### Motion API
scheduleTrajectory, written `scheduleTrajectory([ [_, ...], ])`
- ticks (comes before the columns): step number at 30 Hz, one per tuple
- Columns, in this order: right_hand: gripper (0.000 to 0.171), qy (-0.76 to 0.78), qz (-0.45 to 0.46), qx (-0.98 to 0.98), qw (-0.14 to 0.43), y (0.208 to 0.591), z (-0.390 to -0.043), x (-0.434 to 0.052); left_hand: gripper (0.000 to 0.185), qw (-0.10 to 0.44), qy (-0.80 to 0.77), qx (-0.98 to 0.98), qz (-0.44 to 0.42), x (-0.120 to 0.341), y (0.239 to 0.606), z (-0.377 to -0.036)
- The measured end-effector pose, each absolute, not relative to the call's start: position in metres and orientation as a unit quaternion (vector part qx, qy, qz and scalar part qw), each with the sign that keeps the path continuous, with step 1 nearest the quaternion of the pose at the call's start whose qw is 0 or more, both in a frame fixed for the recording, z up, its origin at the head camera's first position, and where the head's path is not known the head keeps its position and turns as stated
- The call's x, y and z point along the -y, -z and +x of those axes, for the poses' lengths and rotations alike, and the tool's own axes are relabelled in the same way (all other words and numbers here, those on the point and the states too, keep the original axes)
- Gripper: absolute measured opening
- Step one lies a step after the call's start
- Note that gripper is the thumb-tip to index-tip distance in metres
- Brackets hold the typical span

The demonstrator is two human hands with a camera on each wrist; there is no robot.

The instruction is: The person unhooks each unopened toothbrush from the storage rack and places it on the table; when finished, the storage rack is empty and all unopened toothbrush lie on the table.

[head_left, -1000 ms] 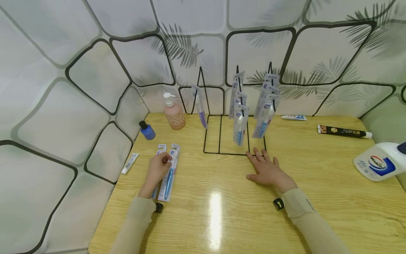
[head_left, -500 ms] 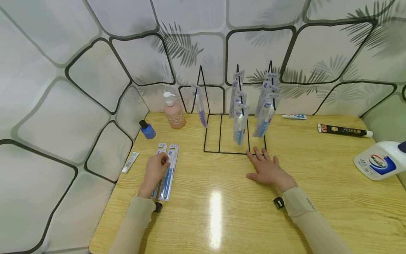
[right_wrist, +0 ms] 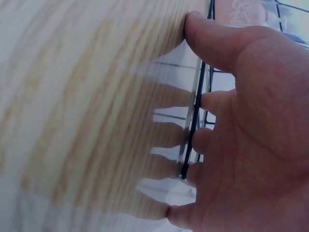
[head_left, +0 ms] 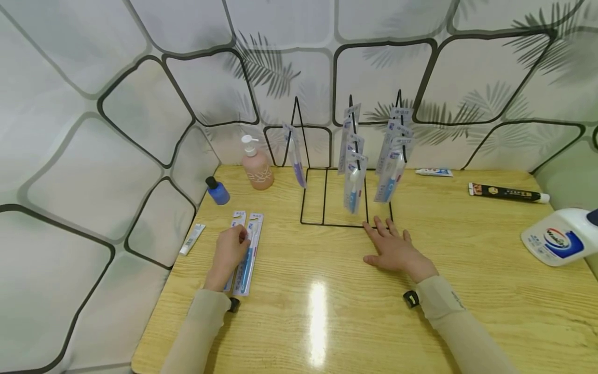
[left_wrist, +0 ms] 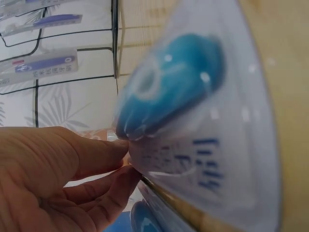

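Note:
With thumb and fingers, my left hand (head_left: 229,250) pinches the left edge of a blue packaged toothbrush (head_left: 248,259) at the table's left side. Close up in the left wrist view, the clear pack (left_wrist: 227,145) fans out from the pinch. A second packaged toothbrush (head_left: 239,217) lies just left of it, partly hidden beneath the hand. My right hand (head_left: 392,252) has its fingers spread on the table, fingertips at the front bar of the black wire rack (head_left: 345,225). Blue packaged toothbrushes (head_left: 353,193) hang from the rack's middle and right arms; a purple one (head_left: 298,169) hangs at left.
A pink pump bottle (head_left: 257,170) and a blue bottle (head_left: 218,192) stand behind my left hand. A small white tube (head_left: 192,240) lies near the left edge. Toward the right are a small toothpaste tube (head_left: 434,172), a black toothpaste tube (head_left: 506,192) and a white bottle (head_left: 556,236).
The pinched toothbrush pack has shifted slightly to the left, and my left fingers have closed in on its edge. My right hand stays in place at the rack.

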State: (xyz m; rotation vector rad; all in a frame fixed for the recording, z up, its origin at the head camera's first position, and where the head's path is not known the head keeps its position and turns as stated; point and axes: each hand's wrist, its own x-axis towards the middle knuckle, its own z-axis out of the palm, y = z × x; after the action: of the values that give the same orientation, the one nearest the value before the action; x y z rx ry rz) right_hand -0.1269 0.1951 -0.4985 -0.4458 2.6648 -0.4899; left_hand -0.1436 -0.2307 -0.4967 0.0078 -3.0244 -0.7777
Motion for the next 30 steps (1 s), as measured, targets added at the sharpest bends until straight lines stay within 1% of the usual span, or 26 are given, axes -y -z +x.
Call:
scheduleTrajectory([
  [7, 0.09, 0.171, -0.16, -0.953, 0.192, 0.5, -0.126, -0.196, 0.008, 0.024, 0.23, 0.973, -0.014, 0.23, 0.494, -0.146],
  [13, 0.089, 0.175, -0.162, -0.953, 0.187, 0.502, -0.126, -0.196, 0.016, 0.053, 0.244, 0.968, -0.033, 0.226, 0.486, -0.153],
  [17, 0.089, 0.178, -0.163, -0.953, 0.185, 0.503, -0.127, -0.197, 0.019, 0.059, 0.294, 0.952, -0.058, 0.217, 0.48, -0.163],
  [24, 0.089, 0.183, -0.163, -0.952, 0.184, 0.503, -0.126, -0.198, 0.021, 0.097, 0.407, 0.901, -0.114, 0.196, 0.474, -0.19],
  [30, 0.089, 0.179, -0.159, -0.954, 0.183, 0.503, -0.126, -0.197, 0.02, 0.109, 0.518, 0.838, -0.135, 0.176, 0.463, -0.216],
])
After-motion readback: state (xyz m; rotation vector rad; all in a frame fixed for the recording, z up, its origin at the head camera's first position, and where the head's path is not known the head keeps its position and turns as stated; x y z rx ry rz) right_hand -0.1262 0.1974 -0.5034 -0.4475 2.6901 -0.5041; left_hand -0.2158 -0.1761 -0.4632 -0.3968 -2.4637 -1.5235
